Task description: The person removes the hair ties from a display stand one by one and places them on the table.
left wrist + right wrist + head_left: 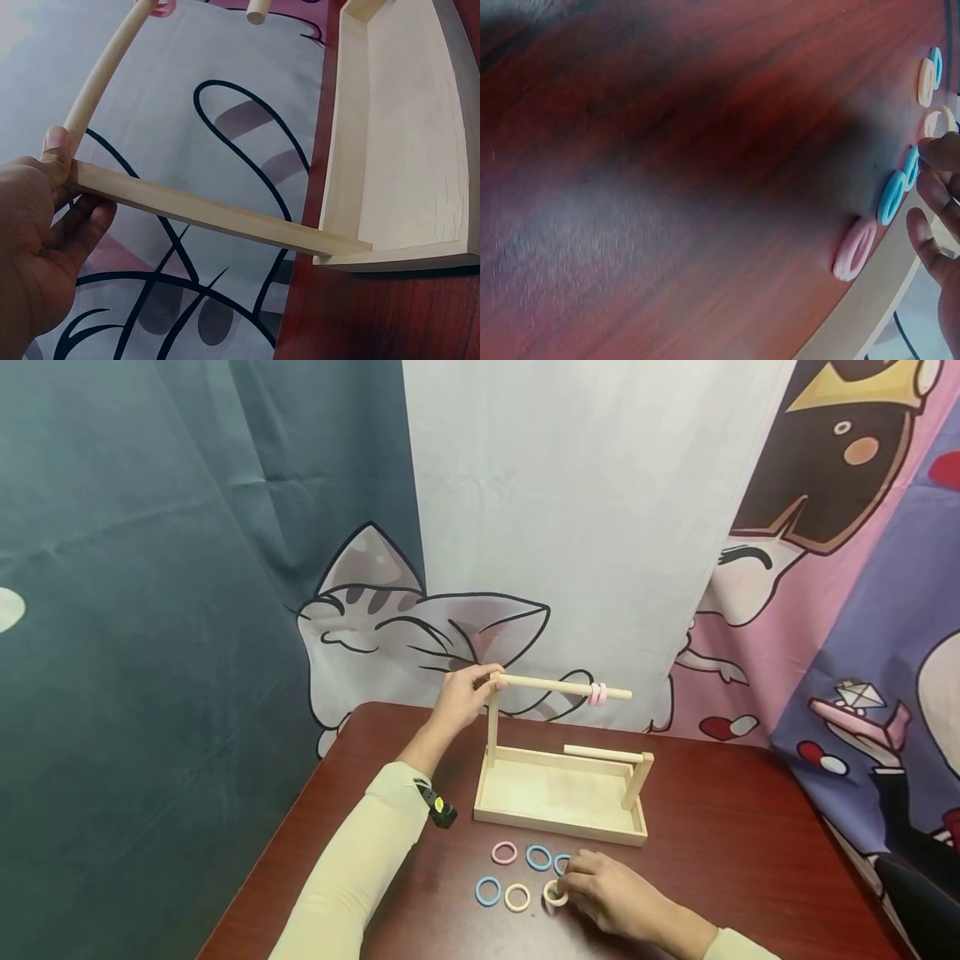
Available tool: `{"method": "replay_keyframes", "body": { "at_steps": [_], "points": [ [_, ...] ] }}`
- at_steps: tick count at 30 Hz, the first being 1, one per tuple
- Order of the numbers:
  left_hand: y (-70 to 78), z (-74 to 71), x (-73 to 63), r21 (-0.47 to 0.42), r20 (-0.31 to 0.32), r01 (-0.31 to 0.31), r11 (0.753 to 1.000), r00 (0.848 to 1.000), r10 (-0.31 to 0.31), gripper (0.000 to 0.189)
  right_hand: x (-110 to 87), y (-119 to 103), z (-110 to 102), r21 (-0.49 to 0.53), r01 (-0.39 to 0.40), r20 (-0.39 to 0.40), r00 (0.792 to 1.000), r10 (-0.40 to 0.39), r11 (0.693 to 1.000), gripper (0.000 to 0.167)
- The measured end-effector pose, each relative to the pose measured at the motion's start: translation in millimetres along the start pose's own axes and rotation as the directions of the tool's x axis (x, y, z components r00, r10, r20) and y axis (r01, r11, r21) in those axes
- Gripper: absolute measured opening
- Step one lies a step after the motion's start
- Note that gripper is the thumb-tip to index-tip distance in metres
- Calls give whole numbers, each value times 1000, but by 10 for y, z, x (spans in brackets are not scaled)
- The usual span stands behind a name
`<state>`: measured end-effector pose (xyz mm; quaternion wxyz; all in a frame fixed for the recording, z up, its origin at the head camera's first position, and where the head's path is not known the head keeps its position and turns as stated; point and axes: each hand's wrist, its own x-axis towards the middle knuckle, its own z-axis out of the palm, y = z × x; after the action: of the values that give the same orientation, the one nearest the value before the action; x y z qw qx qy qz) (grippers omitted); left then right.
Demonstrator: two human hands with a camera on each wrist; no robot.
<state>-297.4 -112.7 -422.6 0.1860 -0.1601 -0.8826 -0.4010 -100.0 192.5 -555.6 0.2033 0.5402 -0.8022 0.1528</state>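
Observation:
My left hand (467,695) grips the top corner of a wooden rack, where the long upper rod (551,684) meets the tall post (210,214). Two pink rings (597,694) hang near that rod's free end. Over the table's front part, my right hand (618,893) pinches the edge of a cream ring (551,900), which is tilted up off the tabletop. Beside it lie another cream ring (517,898), a pink ring (504,853) and blue rings (488,891). One blue ring (911,166) is partly hidden by the right fingers in the head view.
The rack's shallow tray (483,816) stands on the reddish-brown table (720,827). A shorter rod (603,753) sticks out leftward from a low post (637,781) at the tray's right end. Behind the table hangs a printed curtain (570,527).

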Motion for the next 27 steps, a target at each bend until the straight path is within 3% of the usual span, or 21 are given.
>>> {"method": "replay_keyframes", "body": {
  "at_steps": [13, 22, 27],
  "points": [
    [3, -11, 2, 7, 11, 5, 1000, 1000, -5, 36, 27, -101, 111, -31, 29, 98, 995, -26, 999, 22],
    [11, -3, 3, -13, 13, 4, 1000, 1000, -3, 36, 34, -95, 53, 22, 32, 99, 994, -34, 999, 25],
    [7, -8, 7, -22, 1, -1, 1000, 1000, 1, 33, 36, -37, -34, 3, 28, 76, 997, -28, 1000, 31]
  ]
}}
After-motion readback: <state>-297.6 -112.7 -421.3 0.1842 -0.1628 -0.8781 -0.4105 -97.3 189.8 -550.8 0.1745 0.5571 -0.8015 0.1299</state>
